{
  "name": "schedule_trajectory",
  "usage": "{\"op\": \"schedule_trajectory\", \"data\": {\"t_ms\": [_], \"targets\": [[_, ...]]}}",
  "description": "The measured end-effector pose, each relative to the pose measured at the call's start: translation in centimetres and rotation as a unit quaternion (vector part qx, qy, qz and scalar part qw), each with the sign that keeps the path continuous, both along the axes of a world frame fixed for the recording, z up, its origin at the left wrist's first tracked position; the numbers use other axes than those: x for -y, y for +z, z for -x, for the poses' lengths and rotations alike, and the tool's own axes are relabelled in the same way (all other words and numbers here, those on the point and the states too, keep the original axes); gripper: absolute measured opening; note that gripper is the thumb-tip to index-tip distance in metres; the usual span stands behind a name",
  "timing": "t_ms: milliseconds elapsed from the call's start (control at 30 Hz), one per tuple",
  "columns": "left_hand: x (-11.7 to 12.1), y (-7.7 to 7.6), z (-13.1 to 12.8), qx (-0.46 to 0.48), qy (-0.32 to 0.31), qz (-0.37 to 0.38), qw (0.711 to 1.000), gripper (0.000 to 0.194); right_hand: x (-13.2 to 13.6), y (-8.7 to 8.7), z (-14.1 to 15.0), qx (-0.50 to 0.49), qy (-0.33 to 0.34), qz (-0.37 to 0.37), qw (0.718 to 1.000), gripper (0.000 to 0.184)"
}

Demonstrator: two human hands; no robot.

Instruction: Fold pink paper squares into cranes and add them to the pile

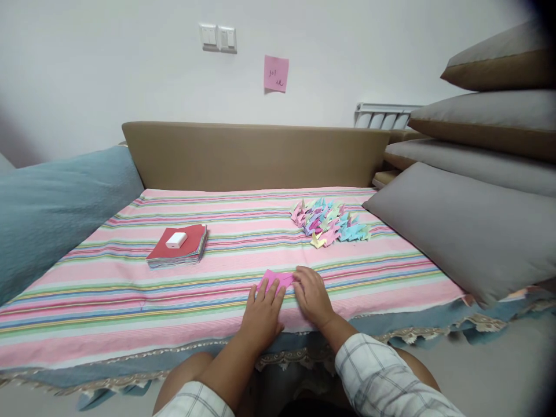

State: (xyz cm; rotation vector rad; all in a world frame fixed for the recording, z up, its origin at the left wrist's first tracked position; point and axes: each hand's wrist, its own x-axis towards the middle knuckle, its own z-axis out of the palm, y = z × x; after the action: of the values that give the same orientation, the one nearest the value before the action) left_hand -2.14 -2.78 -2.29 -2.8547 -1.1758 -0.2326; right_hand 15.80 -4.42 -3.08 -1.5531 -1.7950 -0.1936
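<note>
A small piece of bright pink folded paper (278, 278) lies on the striped cloth in front of me. My left hand (263, 310) rests flat over its left and near part, fingers stretched out and slightly spread. At the paper's right corner, the bent fingers and thumb of my right hand (311, 294) close on its tip. The fingers cover part of the folds. Beyond my right hand sits a pile of folded paper cranes (321, 223) in pink, blue, yellow and purple.
A stack of coloured paper sheets (191, 246), red on top, bears a white box-shaped object (176, 240) at left. Grey cushions (473, 226) are piled at right. A blue cushion (65, 202) flanks the left. Behind are a brown backrest (256, 156) and a pink note (275, 73) on the wall.
</note>
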Motion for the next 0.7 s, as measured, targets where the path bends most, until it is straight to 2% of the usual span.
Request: {"op": "schedule_trajectory", "data": {"t_ms": [100,200,267,433,567,700], "targets": [[0.0,-0.2,0.0,0.008,-0.003,-0.001,1.0,0.083,0.2,0.5,0.8,0.08,0.093,0.067,0.99,0.042],[-0.1,-0.4,0.1,0.018,-0.005,0.002,1.0,0.083,0.0,0.5,1.2,0.097,0.105,0.147,0.979,0.049],[-0.2,-0.5,0.2,0.023,-0.005,0.008,1.0,0.082,-0.2,0.4,1.2,0.098,0.102,0.174,0.974,0.049],[-0.2,0.2,1.2,0.037,0.007,0.045,0.998,0.082,-0.3,0.0,1.1,0.112,0.1,0.178,0.973,0.048],[-0.2,1.1,2.5,0.045,0.047,0.063,0.996,0.077,-0.2,-0.2,1.2,0.122,0.088,0.169,0.974,0.046],[-0.2,1.3,3.4,0.064,0.071,0.062,0.994,0.072,-0.2,-0.4,1.4,0.126,0.08,0.16,0.976,0.045]]}}
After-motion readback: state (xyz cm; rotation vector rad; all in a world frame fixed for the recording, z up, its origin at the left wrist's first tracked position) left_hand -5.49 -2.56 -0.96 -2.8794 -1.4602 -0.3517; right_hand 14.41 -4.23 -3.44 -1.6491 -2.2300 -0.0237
